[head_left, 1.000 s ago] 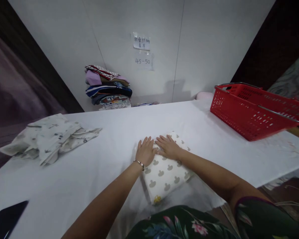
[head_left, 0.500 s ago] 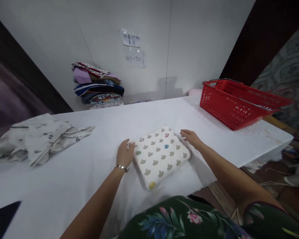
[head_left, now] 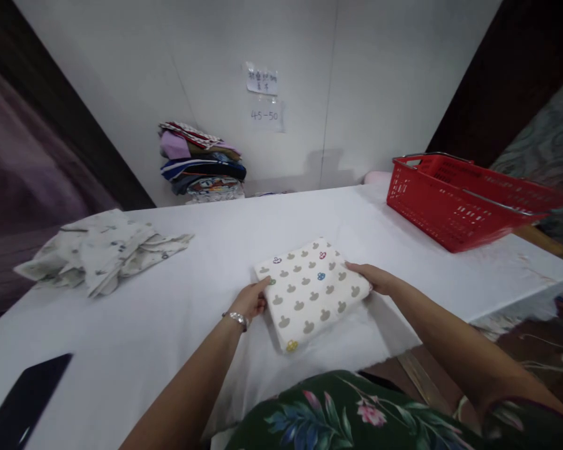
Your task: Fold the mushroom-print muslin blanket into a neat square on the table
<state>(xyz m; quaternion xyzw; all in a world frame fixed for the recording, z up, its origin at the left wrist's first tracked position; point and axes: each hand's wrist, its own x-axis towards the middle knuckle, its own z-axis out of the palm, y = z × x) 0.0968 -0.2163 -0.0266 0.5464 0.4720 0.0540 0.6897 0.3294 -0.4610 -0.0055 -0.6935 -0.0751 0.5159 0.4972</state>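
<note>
A folded white cloth (head_left: 309, 294) printed with grey mushrooms and a few coloured ones lies in front of me on the white-covered table (head_left: 206, 269). My left hand (head_left: 252, 300), with a bracelet at the wrist, grips its left edge, thumb on top and fingers curled at the side. At the opposite edge, my right hand (head_left: 374, 277) holds the cloth the same way, its thumb on top and the other fingers mostly hidden under it.
A crumpled white printed cloth (head_left: 107, 247) lies at the left. Folded fabrics (head_left: 204, 162) are stacked by the wall, below paper signs (head_left: 263, 81). A red shopping basket (head_left: 455, 206) stands at the right. A dark flat object (head_left: 28, 397) lies at the near left.
Both hands have closed on the folded cloth's side edges, where before they were spread beside it. The whole view has shifted slightly, showing more of the dark object.
</note>
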